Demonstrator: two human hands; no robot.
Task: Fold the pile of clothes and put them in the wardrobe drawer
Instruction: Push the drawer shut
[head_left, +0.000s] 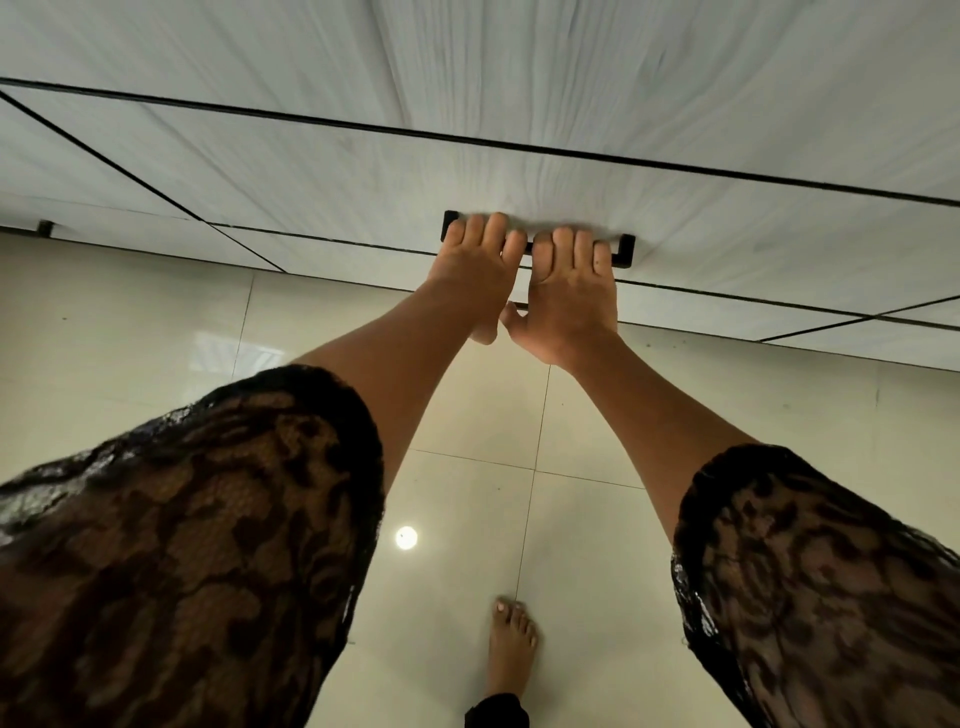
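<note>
The wardrobe drawer (727, 223) lay far, its white front looking flush and closed. Its black bar handle (528, 246) was the natural hold: rigid, likely wanting a straight, even pull. The left hand (475, 270) and right hand (569, 291) curled over it side by side. No clothes showed. Nearer, a bare foot (511, 644) stood on glossy floor tiles (597, 571).

Home interior, likely a bedroom: white wood-grain wardrobe drawer fronts (363, 171) with black bar handle (625, 252), second handle (45, 227) at the left edge. Glossy cream floor tiles (727, 405) reflect a light. Bare foot (511, 644) on the floor.
</note>
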